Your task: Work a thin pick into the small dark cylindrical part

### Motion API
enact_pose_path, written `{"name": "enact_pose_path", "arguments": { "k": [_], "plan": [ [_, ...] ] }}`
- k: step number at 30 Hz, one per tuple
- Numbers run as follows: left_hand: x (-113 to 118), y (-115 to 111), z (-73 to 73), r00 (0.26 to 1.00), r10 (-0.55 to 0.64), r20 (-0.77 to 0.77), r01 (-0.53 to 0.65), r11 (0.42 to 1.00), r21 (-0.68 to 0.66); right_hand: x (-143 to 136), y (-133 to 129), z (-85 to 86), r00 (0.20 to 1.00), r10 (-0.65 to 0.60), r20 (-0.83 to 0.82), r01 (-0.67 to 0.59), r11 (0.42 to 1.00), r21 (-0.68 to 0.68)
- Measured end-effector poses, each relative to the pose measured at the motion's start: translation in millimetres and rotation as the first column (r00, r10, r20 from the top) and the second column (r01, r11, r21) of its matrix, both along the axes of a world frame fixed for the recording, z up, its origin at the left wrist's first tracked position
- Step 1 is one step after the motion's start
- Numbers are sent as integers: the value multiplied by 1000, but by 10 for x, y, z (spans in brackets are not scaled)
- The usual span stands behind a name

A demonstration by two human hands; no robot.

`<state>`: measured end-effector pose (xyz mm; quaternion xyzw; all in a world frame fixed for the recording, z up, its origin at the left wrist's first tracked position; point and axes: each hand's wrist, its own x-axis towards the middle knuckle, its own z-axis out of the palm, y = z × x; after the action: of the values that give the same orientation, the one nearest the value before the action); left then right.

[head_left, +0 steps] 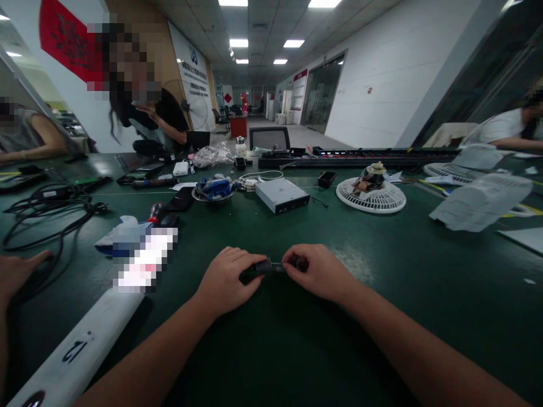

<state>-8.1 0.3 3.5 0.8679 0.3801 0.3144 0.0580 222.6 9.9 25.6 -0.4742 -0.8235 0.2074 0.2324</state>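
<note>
My left hand (231, 277) is wrapped round the black handle of a screwdriver-like tool (265, 265), held level just above the green tabletop. A thin metal shaft runs from its grey collar toward my right hand (316, 271). The fingertips of that hand are pinched together at the shaft's far end. Whatever small piece they may hold there is hidden by the fingers. Both hands are close together, in front of a silver-grey disc drive (282, 195).
Behind the hands stand a metal bowl with blue cloth (215, 188) and a white fan grille (371, 196). To the left lie a long white device (85, 339), blue-white gloves (127, 232) and black cables (51, 198). Another person's hand (21, 271) rests at the left edge.
</note>
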Motion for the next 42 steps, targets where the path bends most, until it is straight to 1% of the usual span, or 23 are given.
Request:
{"name": "enact_pose_path", "arguments": {
  "k": [2, 4, 5, 7, 9, 11, 13, 15, 18, 21, 24, 27, 29, 31, 33, 35, 39, 40, 42],
  "plan": [
    [-1, -1, -1, 1000, 5, -9, -5, 1000, -8, -7, -8, 6, 1000, 20, 9, -20, 999, -32],
    [-4, -2, -5, 1000, 21, -4, -21, 1000, -11, -4, -14, 20, 998, 48, -28, -50, 995, -83],
    [-6, -3, -9, 999, 35, 2, -35, 999, -12, 1, -14, 28, 998, 37, -44, -41, 994, -97],
    [-7, 0, -17, 997, 77, 12, -77, 997, -17, 16, -2, 39, 999, -34, -32, 31, 995, -96],
    [-6, 4, -25, 991, 131, 20, -130, 991, -30, 28, 22, 32, 994, -110, 27, 112, 989, -91],
    [-5, 10, -33, 985, 174, 25, -172, 984, -46, 28, 47, 2, 988, -144, 63, 151, 982, -114],
    [-5, 15, -42, 980, 200, 24, -198, 978, -62, 11, 62, -41, 989, -132, 60, 140, 980, -142],
    [-9, 20, -52, 976, 219, 20, -217, 973, -78, -16, 62, -79, 994, -97, 48, 103, 983, -151],
    [-14, 26, -64, 975, 224, 5, -222, 968, -115, -49, 48, -100, 996, -75, 40, 80, 983, -164],
    [-10, 26, -58, 980, 196, -38, -199, 966, -165, -61, 36, -91, 995, -98, -6, 96, 981, -167],
    [1, 16, -39, 984, 166, -60, -174, 966, -191, -69, 34, -91, 989, -112, -96, 97, 984, -151],
    [5, 2, -24, 996, 79, -32, -83, 980, -181, -81, 26, -107, 982, -94, -166, 72, 989, -132],
    [3, -6, -18, 1000, -2, -24, -2, 986, -169, -86, 16, -116, 978, -61, -197, 41, 994, -106],
    [-2, -11, -13, 998, -54, -24, 49, 985, -166, -86, 5, -114, 975, -28, -221, 13, 997, -70],
    [-5, -13, -10, 998, -69, -13, 66, 984, -165, -84, -2, -105, 972, -10, -236, -2, 999, -48],
    [-4, -13, -10, 997, -73, 8, 73, 984, -165, -84, -6, -96, 972, -19, -236, 10, 999, -41],
    [7, -17, -16, 995, -98, 37, 103, 981, -167, -98, -3, -105, 973, -129, -189, 122, 991, -48],
    [10, -19, -17, 994, -104, 42, 109, 980, -169, -102, -3, -111, 974, -134, -183, 123, 990, -71],
    [15, -27, -16, 993, -109, 52, 116, 978, -175, -109, -9, -121, 975, -87, -204, 59, 989, -137]
  ]
}}
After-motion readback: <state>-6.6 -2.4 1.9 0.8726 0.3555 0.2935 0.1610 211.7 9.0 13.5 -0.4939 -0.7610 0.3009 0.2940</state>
